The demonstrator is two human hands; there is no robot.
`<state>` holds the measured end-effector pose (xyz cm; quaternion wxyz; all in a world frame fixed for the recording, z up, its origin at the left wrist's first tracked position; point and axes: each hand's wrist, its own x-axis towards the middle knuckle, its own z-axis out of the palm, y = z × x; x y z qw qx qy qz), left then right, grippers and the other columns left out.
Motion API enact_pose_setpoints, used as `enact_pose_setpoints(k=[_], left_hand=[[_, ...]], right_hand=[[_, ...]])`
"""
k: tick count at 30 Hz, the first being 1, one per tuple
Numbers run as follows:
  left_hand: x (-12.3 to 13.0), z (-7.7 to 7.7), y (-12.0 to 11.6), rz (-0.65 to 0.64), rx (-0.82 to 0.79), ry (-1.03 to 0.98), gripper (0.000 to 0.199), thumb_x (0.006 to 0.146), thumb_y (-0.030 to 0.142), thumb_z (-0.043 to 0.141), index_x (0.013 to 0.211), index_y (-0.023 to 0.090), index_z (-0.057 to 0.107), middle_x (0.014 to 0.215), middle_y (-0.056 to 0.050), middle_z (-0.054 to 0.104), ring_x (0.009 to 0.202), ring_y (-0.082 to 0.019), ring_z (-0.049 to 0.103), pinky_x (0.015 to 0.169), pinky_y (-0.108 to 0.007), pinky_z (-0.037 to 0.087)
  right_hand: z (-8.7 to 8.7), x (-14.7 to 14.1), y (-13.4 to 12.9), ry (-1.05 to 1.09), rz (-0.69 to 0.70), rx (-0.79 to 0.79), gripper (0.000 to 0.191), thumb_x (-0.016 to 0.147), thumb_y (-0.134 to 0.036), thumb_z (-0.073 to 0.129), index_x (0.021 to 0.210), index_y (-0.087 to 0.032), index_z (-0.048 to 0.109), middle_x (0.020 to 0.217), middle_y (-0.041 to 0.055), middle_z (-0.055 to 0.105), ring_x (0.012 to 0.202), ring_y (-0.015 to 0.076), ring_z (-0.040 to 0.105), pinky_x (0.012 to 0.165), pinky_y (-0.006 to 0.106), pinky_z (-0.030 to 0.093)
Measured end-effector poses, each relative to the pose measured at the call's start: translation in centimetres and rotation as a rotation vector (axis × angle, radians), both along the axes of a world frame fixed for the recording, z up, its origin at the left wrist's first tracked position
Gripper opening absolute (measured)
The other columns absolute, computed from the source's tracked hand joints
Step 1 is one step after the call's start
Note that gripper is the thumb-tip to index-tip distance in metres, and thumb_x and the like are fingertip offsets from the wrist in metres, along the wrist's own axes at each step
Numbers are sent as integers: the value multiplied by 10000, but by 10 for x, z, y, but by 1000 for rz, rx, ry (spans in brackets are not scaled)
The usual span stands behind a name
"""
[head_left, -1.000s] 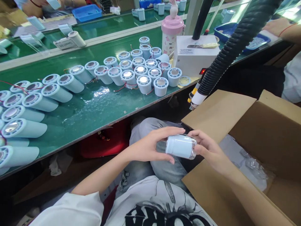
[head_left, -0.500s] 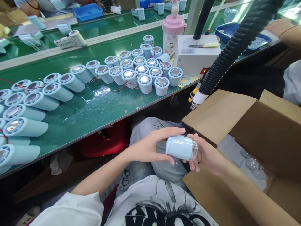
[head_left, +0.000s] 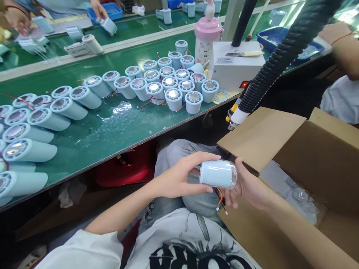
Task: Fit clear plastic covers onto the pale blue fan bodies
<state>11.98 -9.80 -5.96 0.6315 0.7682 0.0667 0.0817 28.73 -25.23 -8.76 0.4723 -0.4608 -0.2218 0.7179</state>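
Head view: pale blue cylinder (head_left: 217, 173) held on its side above the person's lap, jeans (head_left: 186, 149) behind it, green table (head_left: 126, 119) beyond. Body smooth and glossy, a long light streak along its upper side. Stepped collar (head_left: 202, 173) at the left end; clear cover (head_left: 233, 175) showing past the blue at the right end, rounded and see-through. Thin wires (head_left: 220, 197), red, yellow and dark, hang below it with small pale plugs (head_left: 218, 209); where they start is hidden.

Left hand (head_left: 179, 177): fingers in a wide C round the collar end, thumb along the lower side, fingertips on the upper side; has hold of the cylinder. Right hand (head_left: 251, 186): loosely open at the clear end, thumb raised beside it, other fingers bent below, near the wires. Cannot tell whether they pinch any wire.

On the table, many similar blue housings (head_left: 194, 102), round silvery faces showing, some with red wires. White unit (head_left: 232, 63) at the table's right part, red switch lit, knife (head_left: 244, 54) lying on top; bottle (head_left: 207, 33) with pink lid beside it. Ribbed black hose (head_left: 269, 74) slants down over the open carton (head_left: 331, 160), clear plastic pieces (head_left: 304, 198) inside
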Motion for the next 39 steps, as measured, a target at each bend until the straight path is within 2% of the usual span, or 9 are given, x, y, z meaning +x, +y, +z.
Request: enact_pose_setpoints(k=[2,4,7,15,21,25,29,32,39], left_hand=[[-1,3,-2,29,-73,52,648,771,315,760,1359,251,495,1335,-103,559,1175,-245,581,893,-301,552],[-2,4,-2,47,-125,98,656,773,332,756,1366,248,487,1325,-103,567,1120,-242,611,877,-312,559],[-1,4,-1,39,-144,171,684,784,377,738,1396,243,462,1274,-109,601,1002,-235,652,794,-315,575],[-1,-3,4,-56,-242,87,759,756,211,773,1429,324,442,1471,-71,481,1280,-253,536,1047,-373,479],[-2,-15,1,-68,-325,56,789,738,170,783,1433,317,439,1488,-84,472,1320,-277,507,1061,-393,474],[-2,-19,-1,-94,-256,-34,825,698,158,813,1420,335,456,1517,-81,433,1391,-299,416,1053,-389,483],[-1,-13,-1,-90,-266,-88,839,740,99,763,1450,358,400,1537,-76,402,1361,-278,461,1079,-374,455],[2,-11,-4,-87,-262,-95,816,733,80,759,1433,333,426,1505,-91,439,1313,-276,514,1052,-362,478],[-4,-12,6,-25,-238,-43,666,709,286,817,1308,289,527,1288,-75,599,1130,-255,624,937,-328,528]], right_hand=[[-4,1,-5,-282,-172,239,678,813,-786,471,1185,-227,564,1042,109,697,778,219,710,643,310,610],[-6,3,-9,-667,-276,520,655,793,-562,719,1346,-332,452,1343,97,568,1144,293,612,918,439,561],[-5,7,-13,-1065,-225,805,587,825,-164,740,1307,-419,524,1402,26,535,1295,286,496,1048,491,471],[-7,4,-19,-404,-208,368,446,880,-311,694,1305,-370,569,1207,32,679,1000,254,693,822,394,621],[-5,5,-22,-742,-200,398,502,798,-113,714,1212,-393,667,1328,-7,612,913,222,712,728,319,628],[6,1,-21,-749,-245,443,574,736,-87,767,1212,-390,662,1236,-18,674,928,225,713,791,334,626],[10,0,-23,-761,-352,506,766,658,-123,864,1306,-388,551,1233,-6,678,1038,237,684,896,369,599],[9,1,-25,-809,-347,575,688,690,-120,845,1267,-364,560,1270,9,657,1174,250,617,966,385,562],[8,10,-25,-856,-266,544,546,747,-252,819,1231,-315,575,1375,55,573,1143,263,626,914,394,582]])
